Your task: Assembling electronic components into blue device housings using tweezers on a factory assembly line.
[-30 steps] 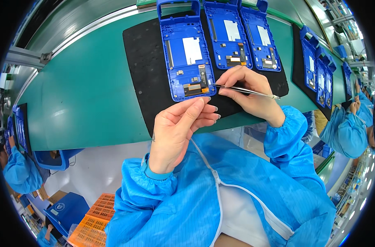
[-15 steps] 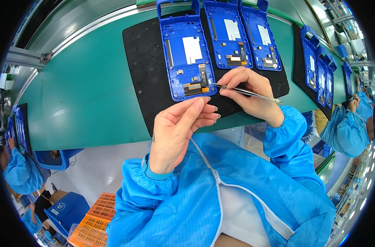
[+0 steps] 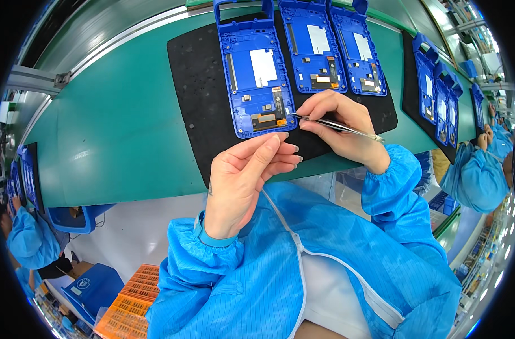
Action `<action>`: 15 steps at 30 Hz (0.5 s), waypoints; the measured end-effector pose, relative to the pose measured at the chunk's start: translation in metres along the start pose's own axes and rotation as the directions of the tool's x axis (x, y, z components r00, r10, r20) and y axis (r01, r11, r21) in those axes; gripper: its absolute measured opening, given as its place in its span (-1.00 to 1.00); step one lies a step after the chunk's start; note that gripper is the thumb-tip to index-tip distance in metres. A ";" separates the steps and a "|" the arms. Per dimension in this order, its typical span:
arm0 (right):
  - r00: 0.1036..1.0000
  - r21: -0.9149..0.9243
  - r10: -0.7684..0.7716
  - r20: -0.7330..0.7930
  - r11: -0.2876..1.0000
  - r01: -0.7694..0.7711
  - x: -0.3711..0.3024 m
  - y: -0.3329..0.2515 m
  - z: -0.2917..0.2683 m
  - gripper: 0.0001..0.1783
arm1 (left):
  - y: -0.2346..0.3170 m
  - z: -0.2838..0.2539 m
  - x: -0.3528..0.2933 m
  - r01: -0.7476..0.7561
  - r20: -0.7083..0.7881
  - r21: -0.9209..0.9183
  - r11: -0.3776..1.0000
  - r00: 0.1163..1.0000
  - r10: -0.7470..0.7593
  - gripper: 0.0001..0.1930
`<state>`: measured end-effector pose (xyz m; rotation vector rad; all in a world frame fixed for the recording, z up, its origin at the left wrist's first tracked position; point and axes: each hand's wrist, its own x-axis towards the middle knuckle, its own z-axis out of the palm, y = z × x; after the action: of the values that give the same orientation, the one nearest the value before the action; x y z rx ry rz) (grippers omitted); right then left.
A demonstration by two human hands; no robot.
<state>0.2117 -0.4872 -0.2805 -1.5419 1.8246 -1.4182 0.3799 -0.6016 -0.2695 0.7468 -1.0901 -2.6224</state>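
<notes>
Three blue plastic device housings lie in a row on a black mat (image 3: 192, 113). The leftmost housing (image 3: 243, 56) is nearest to me, with a white label, small metal parts and a dark flex cable (image 3: 279, 101) with orange ends inside. My right hand (image 3: 342, 121) pinches metal tweezers (image 3: 345, 128), their tips at this housing's lower right edge. Whether the tips grip anything is too small to tell. At the housing's lower edge is my left hand (image 3: 249, 175), thumb and forefinger pressed together; anything between them is hidden.
Beside it lie the middle housing (image 3: 313, 45) and the right housing (image 3: 357, 48). The mat rests on a green table (image 3: 116, 135). More housings (image 3: 438, 93) sit on another mat at the right, near a co-worker's sleeve (image 3: 475, 175). Orange crates (image 3: 130, 311) stand at the lower left.
The tweezers and my right hand have shifted very slightly left and up. My left hand has stayed in place. Co-workers at both sides have moved a little.
</notes>
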 end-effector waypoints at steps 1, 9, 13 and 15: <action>1.000 -0.002 -0.004 -0.005 1.000 0.004 0.000 0.000 0.000 -0.79 | 0.000 0.000 0.000 -0.002 -0.003 0.000 1.000 1.000 0.002 -0.72; 0.995 0.137 -0.052 -0.090 0.988 0.064 -0.003 0.001 -0.001 -0.79 | 0.001 0.008 0.002 -0.007 -0.007 -0.057 0.998 1.000 0.007 -0.72; 0.985 0.104 -0.164 0.047 0.982 0.158 -0.004 -0.021 -0.005 -0.78 | -0.002 0.012 0.007 -0.059 0.009 -0.031 0.998 0.998 0.059 -0.74; 0.989 0.153 -0.143 0.028 0.979 0.137 -0.002 -0.020 -0.009 -0.77 | -0.003 0.010 0.010 -0.065 0.014 -0.013 0.998 0.998 0.066 -0.74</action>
<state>0.2160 -0.4795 -0.2608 -1.6349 1.5736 -1.5397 0.3659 -0.5976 -0.2697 0.6791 -1.0820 -2.5812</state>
